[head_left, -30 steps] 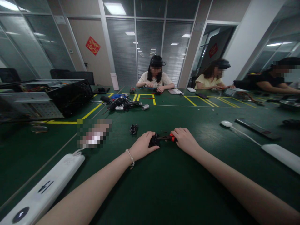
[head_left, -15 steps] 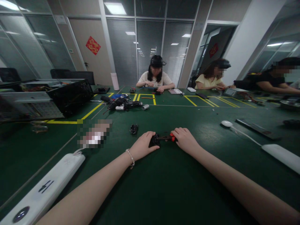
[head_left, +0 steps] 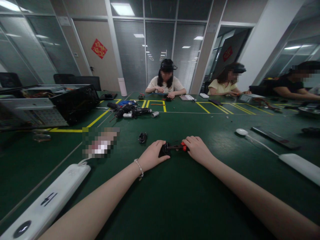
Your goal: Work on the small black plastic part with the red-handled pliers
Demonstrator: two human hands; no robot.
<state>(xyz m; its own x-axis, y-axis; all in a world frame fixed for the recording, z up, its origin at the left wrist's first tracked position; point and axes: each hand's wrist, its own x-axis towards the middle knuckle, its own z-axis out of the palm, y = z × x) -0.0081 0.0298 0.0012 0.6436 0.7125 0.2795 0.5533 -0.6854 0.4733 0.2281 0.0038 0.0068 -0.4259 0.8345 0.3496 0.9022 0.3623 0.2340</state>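
Both my arms stretch out over a green table point(head_left: 175, 200). My left hand point(head_left: 152, 155), with a bead bracelet on the wrist, is curled around the black end of a small black and red part point(head_left: 172, 147) lying on the table. My right hand point(head_left: 197, 148) pinches the red end of the same part. A thin dark bar joins the two ends between my hands. A small black piece point(head_left: 142, 137) lies on the table just left of my left hand.
A white power strip point(head_left: 45, 203) lies near left, another white strip point(head_left: 300, 165) with a cable at right. An open computer case point(head_left: 50, 103) stands far left. Tools point(head_left: 130, 110) lie beyond. Three other people sit at the far side.
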